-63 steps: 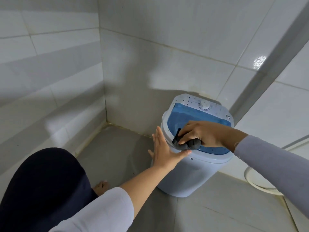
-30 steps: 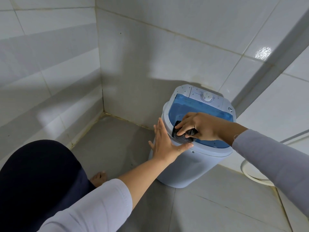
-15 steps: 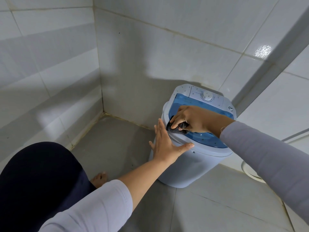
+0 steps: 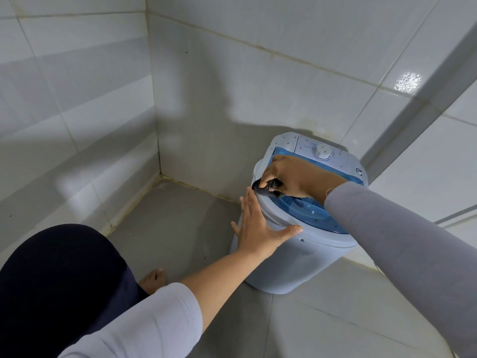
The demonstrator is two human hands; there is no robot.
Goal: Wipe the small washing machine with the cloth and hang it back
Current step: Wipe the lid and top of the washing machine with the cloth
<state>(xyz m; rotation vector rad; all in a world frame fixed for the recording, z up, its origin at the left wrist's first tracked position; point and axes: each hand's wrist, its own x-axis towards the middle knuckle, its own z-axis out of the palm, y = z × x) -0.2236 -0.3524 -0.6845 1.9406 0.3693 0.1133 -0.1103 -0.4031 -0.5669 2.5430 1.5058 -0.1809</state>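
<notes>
A small pale-blue washing machine (image 4: 299, 264) stands on the tiled floor near the wall corner, with a see-through blue lid (image 4: 309, 210) and a white dial (image 4: 322, 151) on its back panel. My right hand (image 4: 294, 177) is bunched around a dark cloth (image 4: 265, 188) and presses it on the lid's left rim. Flat against the machine's left side lies my left hand (image 4: 258, 228), fingers spread and thumb resting on the rim, holding nothing.
Tiled walls close in at the left and behind the machine, meeting at a corner (image 4: 160, 174). My bent knee (image 4: 59, 275) in dark fabric fills the lower left, with my bare foot (image 4: 153, 280) on the grey floor beside it.
My right hand has slid the cloth from the lid's near middle toward the left rim and farther back. My left hand stays flat on the machine's side.
</notes>
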